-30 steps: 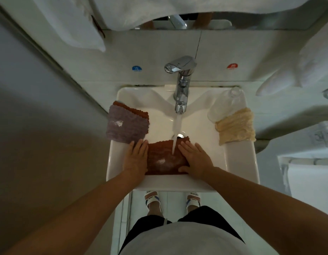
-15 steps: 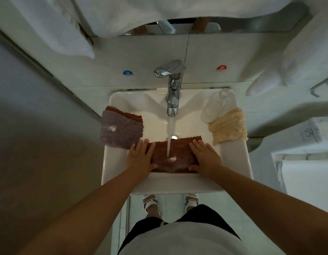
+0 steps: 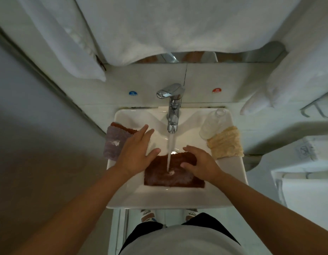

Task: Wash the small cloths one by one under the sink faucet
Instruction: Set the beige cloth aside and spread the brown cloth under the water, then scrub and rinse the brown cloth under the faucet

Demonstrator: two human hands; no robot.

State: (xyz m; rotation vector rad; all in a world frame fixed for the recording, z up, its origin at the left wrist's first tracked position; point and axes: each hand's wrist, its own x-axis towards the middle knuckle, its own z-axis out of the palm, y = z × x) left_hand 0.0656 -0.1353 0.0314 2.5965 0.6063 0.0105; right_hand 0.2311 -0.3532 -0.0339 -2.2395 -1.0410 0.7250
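One rust-brown cloth (image 3: 173, 170) lies flat in the sink basin (image 3: 177, 197) under the faucet (image 3: 172, 107) stream to soak, right hand (image 3: 200, 162) curled on its edge pinning it, left hand (image 3: 136, 150) flat-fingered, empty, over the grey cloth (image 3: 114, 142) stacked at the rim (likely queued)

I see a brown cloth (image 3: 173, 173) spread flat and wet in the sink (image 3: 233, 172) basin toward its front edge, under the faucet (image 3: 172, 115) stream. A grey cloth (image 3: 113, 144) drapes over the sink's left rim atop another brown one (image 3: 122, 127); a folded cream cloth (image 3: 225, 142) lies on the right rim.
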